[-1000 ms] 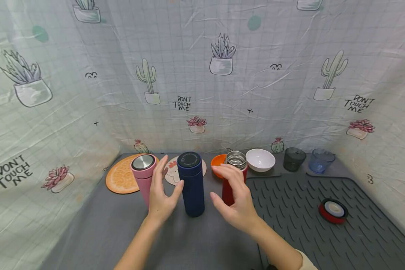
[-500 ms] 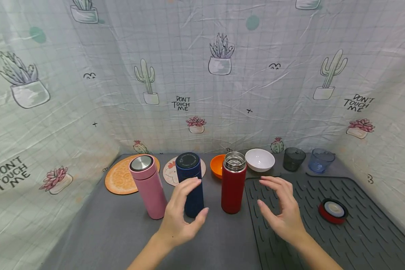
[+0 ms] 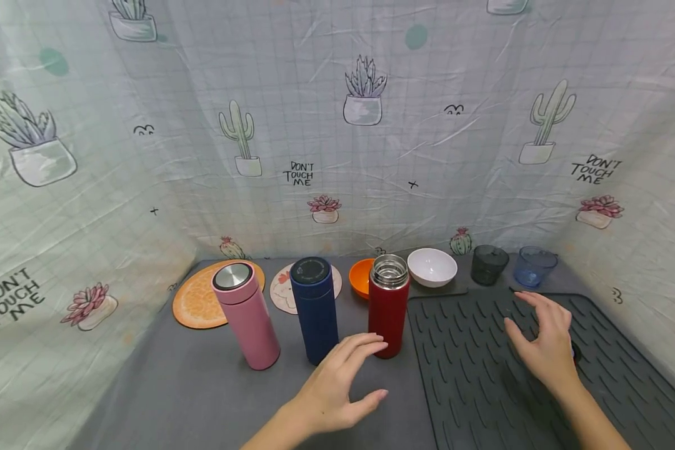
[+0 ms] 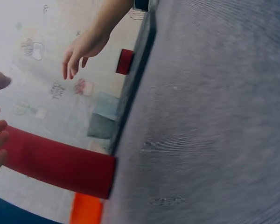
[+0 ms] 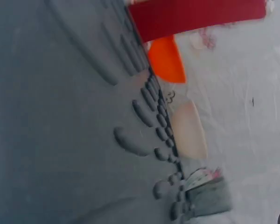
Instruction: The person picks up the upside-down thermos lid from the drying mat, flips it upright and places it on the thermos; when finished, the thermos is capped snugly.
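Observation:
An uncapped red thermos bottle [image 3: 388, 312] stands upright, its steel mouth bare. In front of it my left hand [image 3: 337, 387] hovers with fingers loosely spread, fingertips overlapping the bottle's base in the head view. My right hand [image 3: 545, 344] is above the dark ridged mat [image 3: 467, 369], thumb and fingers apart, holding nothing. Behind that hand only an edge of the round lid [image 3: 576, 354] shows; the left wrist view has the red lid [image 4: 124, 61] lying on the mat. A capped navy thermos [image 3: 315, 312] and a capped pink thermos [image 3: 250, 325] stand to the left.
Along the back are an orange bowl [image 3: 360, 278], a white bowl [image 3: 432, 267], a dark glass cup [image 3: 489, 265] and a blue glass cup [image 3: 534, 267]. An orange-slice mat [image 3: 197, 303] and a round coaster [image 3: 282, 294] lie behind the bottles. A printed curtain [image 3: 337, 144] encloses the table.
My right hand has gone from beside the red bottle rightward across the mat, now covering most of the lid. My left hand has shifted right from the pink bottle toward the red one.

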A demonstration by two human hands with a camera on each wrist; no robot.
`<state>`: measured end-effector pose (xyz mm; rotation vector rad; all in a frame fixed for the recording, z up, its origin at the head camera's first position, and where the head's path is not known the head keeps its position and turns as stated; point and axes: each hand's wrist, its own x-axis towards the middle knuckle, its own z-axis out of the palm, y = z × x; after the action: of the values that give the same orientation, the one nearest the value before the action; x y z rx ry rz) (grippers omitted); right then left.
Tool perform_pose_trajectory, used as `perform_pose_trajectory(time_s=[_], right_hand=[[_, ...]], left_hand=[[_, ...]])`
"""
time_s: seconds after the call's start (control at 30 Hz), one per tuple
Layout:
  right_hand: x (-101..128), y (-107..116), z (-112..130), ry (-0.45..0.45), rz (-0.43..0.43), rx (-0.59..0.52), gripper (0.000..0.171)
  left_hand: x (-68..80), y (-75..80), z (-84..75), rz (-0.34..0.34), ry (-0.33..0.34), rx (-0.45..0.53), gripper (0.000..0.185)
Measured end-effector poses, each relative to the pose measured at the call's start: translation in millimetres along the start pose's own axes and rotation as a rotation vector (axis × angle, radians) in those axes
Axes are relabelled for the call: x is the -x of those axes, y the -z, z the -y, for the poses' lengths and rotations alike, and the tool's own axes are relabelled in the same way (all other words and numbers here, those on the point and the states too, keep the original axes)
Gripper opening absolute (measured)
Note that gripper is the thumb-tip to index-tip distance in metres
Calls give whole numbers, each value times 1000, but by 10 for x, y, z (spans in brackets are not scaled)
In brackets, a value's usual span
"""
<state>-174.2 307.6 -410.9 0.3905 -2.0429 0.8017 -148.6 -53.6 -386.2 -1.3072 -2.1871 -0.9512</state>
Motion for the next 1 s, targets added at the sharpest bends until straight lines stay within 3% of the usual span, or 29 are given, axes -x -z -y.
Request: perform_pose_trajectory(time_s=[0.13, 0.33, 0.47, 0.57, 0.67, 0.73, 1.0], right_hand=[[90, 37, -228, -71, 59, 76, 46], [213, 142, -366, -320, 229, 196, 54], [238, 246, -421, -485, 298, 276, 59], [224, 326, -474, -587, 421, 357, 66], [225, 387, -541, -606, 577, 399, 74], [231, 410, -574, -580, 635, 396, 74], [204, 317, -439, -527, 588, 340, 79]], left_hand=[[44, -94, 36, 86, 42, 6, 57], [90, -182, 83, 157, 101, 34, 57], [108, -196, 106, 178, 146, 66, 55], [116, -194, 122, 179, 183, 99, 53], [119, -182, 135, 181, 221, 135, 52], [118, -169, 141, 175, 242, 161, 51], [98, -136, 182, 122, 292, 244, 46]])
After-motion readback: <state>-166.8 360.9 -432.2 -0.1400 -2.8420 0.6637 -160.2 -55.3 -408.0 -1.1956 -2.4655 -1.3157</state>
